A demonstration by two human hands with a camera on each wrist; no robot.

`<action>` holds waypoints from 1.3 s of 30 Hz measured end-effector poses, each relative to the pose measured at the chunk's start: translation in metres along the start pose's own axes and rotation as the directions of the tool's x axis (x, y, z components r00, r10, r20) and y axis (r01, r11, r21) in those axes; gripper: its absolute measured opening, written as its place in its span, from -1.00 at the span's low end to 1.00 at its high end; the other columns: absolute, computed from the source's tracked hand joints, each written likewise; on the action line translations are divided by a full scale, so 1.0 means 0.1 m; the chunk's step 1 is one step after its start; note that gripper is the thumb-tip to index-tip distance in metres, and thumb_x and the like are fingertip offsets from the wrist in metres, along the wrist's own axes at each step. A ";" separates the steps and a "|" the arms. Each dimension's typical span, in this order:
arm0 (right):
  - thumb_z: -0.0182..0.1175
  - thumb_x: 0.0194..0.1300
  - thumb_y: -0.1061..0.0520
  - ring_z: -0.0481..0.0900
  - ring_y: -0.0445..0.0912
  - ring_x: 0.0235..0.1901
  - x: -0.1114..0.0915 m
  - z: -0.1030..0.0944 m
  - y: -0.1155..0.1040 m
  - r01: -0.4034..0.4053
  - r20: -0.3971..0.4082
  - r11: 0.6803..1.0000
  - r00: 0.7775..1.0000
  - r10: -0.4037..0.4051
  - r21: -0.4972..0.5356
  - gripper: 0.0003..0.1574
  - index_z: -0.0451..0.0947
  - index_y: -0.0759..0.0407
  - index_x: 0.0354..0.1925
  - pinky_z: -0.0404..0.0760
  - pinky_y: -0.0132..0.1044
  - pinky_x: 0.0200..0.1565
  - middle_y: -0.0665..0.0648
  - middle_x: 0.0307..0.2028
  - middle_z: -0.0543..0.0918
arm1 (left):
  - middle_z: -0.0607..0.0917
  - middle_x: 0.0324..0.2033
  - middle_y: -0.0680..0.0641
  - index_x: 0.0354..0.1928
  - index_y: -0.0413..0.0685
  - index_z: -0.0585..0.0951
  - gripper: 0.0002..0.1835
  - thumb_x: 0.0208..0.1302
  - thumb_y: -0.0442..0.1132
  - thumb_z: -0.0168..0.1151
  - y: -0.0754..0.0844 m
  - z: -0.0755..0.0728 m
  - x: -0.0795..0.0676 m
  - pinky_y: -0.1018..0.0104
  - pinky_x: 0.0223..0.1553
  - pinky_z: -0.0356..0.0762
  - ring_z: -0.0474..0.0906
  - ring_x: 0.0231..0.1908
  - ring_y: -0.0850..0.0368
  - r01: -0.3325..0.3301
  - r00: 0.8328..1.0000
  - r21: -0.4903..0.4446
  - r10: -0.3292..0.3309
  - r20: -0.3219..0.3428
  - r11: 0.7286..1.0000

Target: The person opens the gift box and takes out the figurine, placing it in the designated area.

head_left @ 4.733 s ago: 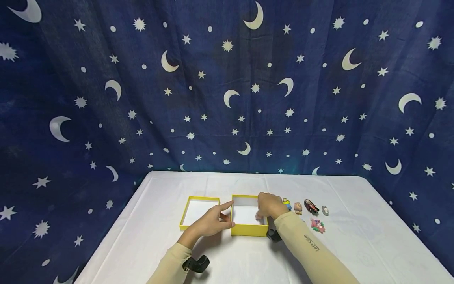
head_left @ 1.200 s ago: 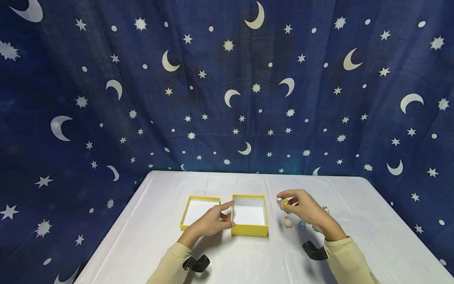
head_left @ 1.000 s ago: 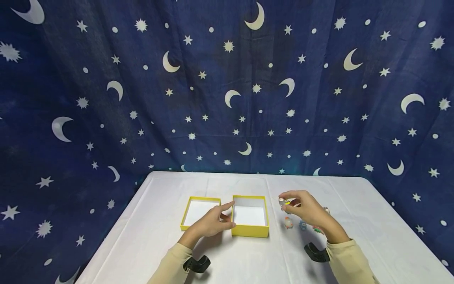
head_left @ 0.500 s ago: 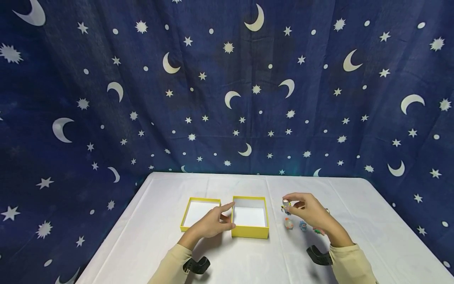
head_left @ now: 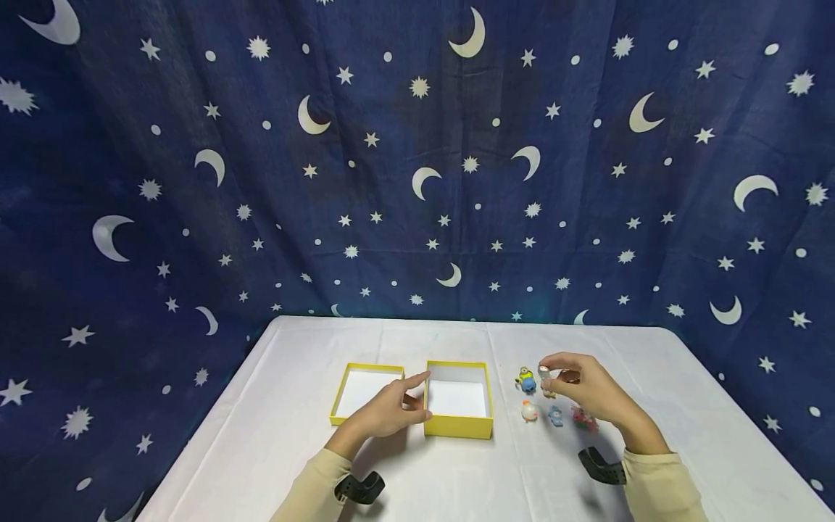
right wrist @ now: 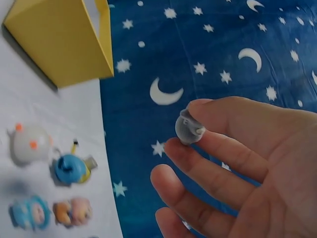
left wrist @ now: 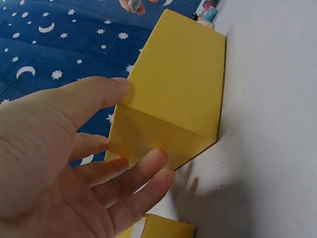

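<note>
My right hand (head_left: 587, 384) pinches a small grey figurine (right wrist: 189, 128) between thumb and fingertips, held up above the table to the right of the yellow minion figurine (head_left: 525, 380). Below it lie a white round figurine with orange spots (head_left: 529, 412), a light blue figurine (head_left: 555, 415) and a pinkish-red one (head_left: 583, 418). A peach-coloured figurine (right wrist: 74, 211) shows in the right wrist view. Fingers of my left hand (head_left: 389, 408) touch the left side of an open yellow box (head_left: 459, 426), thumb at its near corner; its white inside looks bare.
Left of the box lies a shallow yellow lid (head_left: 335, 419), white inside, partly behind my left hand. A white cloth covers the table (head_left: 424, 482). Behind hangs a dark blue curtain (head_left: 391, 94) with moons and stars.
My right hand has left the box, taken hold of the grey figurine and shifted rightward with it over the last second, uncovering the minion figurine. My left hand stays at the box.
</note>
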State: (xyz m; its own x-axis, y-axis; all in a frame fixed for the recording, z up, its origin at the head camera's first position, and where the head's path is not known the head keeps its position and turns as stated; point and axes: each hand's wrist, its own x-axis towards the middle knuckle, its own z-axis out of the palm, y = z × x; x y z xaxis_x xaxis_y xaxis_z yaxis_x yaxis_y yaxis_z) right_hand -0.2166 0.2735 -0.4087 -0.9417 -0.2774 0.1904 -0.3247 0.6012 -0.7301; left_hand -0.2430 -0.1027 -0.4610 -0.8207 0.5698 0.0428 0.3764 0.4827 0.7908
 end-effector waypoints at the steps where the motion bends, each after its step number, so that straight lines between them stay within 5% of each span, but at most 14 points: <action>1: 0.33 0.34 0.15 0.64 -0.25 -0.24 -0.01 -0.02 0.02 -0.004 -0.005 1.000 1.000 0.004 -0.016 -0.58 0.61 0.34 0.10 0.65 -0.36 -0.22 0.33 0.03 0.71 | 0.73 -0.08 -0.15 0.53 -0.26 0.22 -0.18 0.32 -0.20 0.37 0.00 0.00 0.00 0.23 0.01 0.61 0.65 -0.06 0.13 -0.002 1.000 -0.001 0.002 0.001 1.000; 14: 0.31 0.34 0.20 0.65 -0.11 -0.14 -0.16 -0.34 0.25 -0.060 -0.019 0.992 0.998 0.058 -0.113 -0.63 0.59 0.35 0.06 0.63 -0.39 -0.21 0.32 0.02 0.70 | 0.74 -0.04 -0.19 0.53 -0.25 0.22 -0.16 0.31 -0.18 0.37 -0.02 0.00 0.01 -0.01 0.14 0.60 0.67 -0.04 0.09 -0.006 1.000 0.000 0.006 0.004 1.000; 22: 0.33 0.27 0.24 0.56 -0.42 -0.17 -0.25 -0.48 0.46 -0.054 -0.029 0.991 0.998 0.051 -0.121 -0.65 0.60 0.36 0.00 0.62 -0.40 -0.19 0.31 -0.04 0.70 | 0.72 0.01 -0.22 0.53 -0.29 0.21 -0.17 0.32 -0.21 0.36 -0.02 0.00 0.00 0.02 0.10 0.61 0.66 -0.04 0.08 -0.016 1.000 -0.008 0.016 0.005 1.000; 34: 0.33 0.19 0.38 0.52 -0.49 -0.22 -0.31 -0.56 0.80 -0.093 0.193 0.994 0.976 0.103 -0.060 -0.68 0.56 0.53 -0.08 0.57 -0.44 -0.23 0.44 -0.09 0.70 | 0.49 0.36 -0.28 0.52 -0.30 0.22 -0.18 0.33 -0.21 0.36 -0.02 0.00 0.01 0.04 0.13 0.61 0.66 0.00 0.06 -0.020 1.000 -0.010 0.020 0.003 1.000; 39: 0.32 0.16 0.39 0.56 -0.43 -0.24 -0.30 -0.52 0.91 -0.113 0.226 0.991 0.966 0.125 -0.066 -0.72 0.57 0.51 -0.13 0.54 -0.47 -0.22 0.36 -0.15 0.71 | 0.55 0.29 -0.27 0.52 -0.30 0.22 -0.18 0.32 -0.20 0.36 -0.02 0.01 0.01 0.06 0.11 0.61 0.65 -0.04 0.09 -0.022 1.000 -0.006 0.022 0.001 1.000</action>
State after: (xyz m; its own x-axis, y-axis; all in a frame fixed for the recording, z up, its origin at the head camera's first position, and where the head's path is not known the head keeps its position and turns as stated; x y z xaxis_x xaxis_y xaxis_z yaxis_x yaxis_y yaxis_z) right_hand -0.2222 0.3760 -0.4467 -0.9305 -0.3621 -0.0554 -0.2214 0.6766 -0.7023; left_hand -0.2443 -0.1027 -0.4629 -0.8119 0.5808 0.0592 0.3914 0.4664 0.7933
